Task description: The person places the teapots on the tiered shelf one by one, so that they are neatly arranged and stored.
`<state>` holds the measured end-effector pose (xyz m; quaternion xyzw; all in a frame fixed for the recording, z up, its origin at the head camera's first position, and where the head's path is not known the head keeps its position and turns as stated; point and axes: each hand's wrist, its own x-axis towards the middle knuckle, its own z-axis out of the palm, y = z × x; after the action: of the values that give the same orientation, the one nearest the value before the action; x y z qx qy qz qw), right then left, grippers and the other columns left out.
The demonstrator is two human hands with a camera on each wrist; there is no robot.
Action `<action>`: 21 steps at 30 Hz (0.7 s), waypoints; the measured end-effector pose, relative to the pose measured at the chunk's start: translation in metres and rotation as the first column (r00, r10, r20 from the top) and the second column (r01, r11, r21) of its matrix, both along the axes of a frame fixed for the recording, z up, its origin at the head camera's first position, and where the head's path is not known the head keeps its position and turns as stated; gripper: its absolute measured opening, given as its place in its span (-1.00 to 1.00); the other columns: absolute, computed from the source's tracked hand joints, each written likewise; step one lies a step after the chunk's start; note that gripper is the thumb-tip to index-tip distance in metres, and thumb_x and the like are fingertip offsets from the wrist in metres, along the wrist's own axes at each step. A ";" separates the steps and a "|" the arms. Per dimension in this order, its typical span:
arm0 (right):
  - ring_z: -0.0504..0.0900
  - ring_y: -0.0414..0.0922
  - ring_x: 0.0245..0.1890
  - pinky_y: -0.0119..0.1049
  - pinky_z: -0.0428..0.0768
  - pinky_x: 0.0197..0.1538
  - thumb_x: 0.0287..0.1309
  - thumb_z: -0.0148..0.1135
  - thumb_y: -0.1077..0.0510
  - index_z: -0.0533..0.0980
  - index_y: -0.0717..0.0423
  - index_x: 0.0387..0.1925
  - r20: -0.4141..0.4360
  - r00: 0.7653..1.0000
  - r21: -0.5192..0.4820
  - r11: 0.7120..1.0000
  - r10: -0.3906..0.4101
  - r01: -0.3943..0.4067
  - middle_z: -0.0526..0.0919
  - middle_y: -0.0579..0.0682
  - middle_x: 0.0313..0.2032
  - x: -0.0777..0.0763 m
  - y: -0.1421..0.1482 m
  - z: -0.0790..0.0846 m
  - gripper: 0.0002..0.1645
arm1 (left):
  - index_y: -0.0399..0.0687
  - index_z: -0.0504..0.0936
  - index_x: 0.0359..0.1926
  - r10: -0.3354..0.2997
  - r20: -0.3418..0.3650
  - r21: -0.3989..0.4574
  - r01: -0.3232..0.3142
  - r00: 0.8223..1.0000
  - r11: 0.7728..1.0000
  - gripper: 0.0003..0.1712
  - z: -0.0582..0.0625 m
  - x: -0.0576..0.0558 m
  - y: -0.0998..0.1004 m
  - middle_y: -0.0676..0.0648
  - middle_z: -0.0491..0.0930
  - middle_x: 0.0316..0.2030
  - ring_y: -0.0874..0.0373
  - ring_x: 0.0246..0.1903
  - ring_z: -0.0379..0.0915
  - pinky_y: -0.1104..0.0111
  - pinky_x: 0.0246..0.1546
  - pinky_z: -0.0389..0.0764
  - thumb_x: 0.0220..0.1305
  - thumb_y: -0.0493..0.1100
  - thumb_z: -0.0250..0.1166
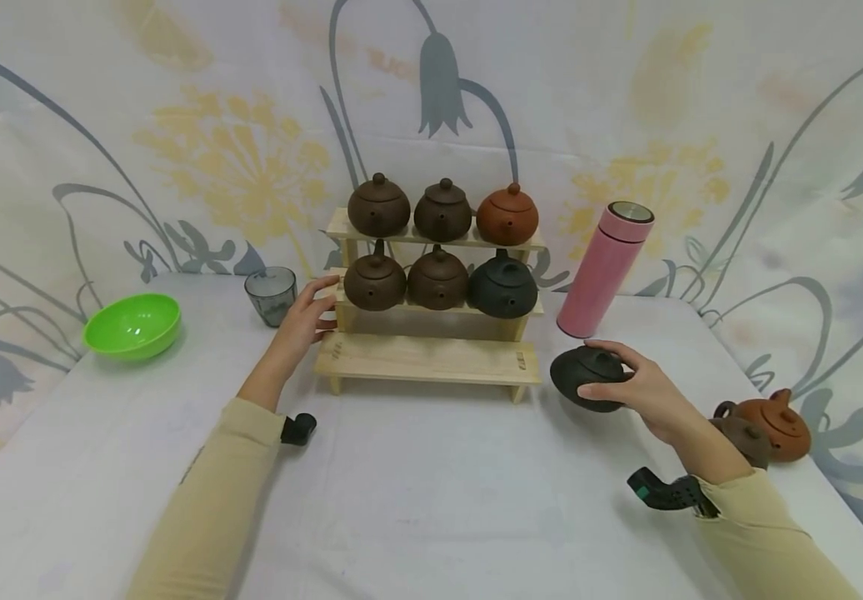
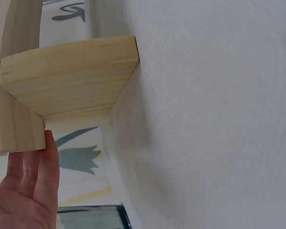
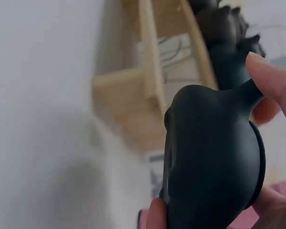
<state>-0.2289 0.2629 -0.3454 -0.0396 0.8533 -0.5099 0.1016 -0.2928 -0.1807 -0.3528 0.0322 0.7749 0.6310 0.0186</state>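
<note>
My right hand (image 1: 645, 392) grips a black teapot (image 1: 587, 377) by its sides, just right of the rack's lowest step. In the right wrist view, the black teapot (image 3: 212, 152) fills the middle, with fingertips round it and one at its narrow projecting end. Over on the left, my left hand (image 1: 300, 321) holds the left end of the wooden rack (image 1: 424, 358) at its middle tier. Its fingers lie against the wooden upright (image 2: 21, 121) in the left wrist view; the thumb is hidden there. Brown, reddish and black teapots (image 1: 437, 279) stand on the two upper tiers.
Behind my right wrist sit a reddish teapot (image 1: 784, 429) and a brown teapot (image 1: 742, 439). A pink thermos (image 1: 600, 279) stands beyond the right hand. Left of the rack are a grey glass (image 1: 272, 298) and a green bowl (image 1: 132, 329). Patterned cloth hangs behind.
</note>
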 end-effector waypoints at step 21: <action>0.25 0.10 0.14 0.07 0.33 0.06 -0.31 0.57 0.03 0.37 -0.10 0.23 -0.108 0.975 0.021 0.981 0.192 -0.191 0.28 0.09 0.20 0.004 -0.101 0.023 -0.05 | 0.12 0.07 0.43 -0.013 0.002 -0.003 0.013 1.000 1.000 -0.43 0.001 0.001 0.000 -0.33 0.24 0.16 -0.23 0.02 0.33 0.08 0.06 0.31 0.45 0.03 -0.14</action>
<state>-0.2246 0.1622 -0.3221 -0.1490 0.8524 -0.4904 0.1033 -0.2915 -0.1808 -0.3516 0.0366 0.7755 0.6299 0.0239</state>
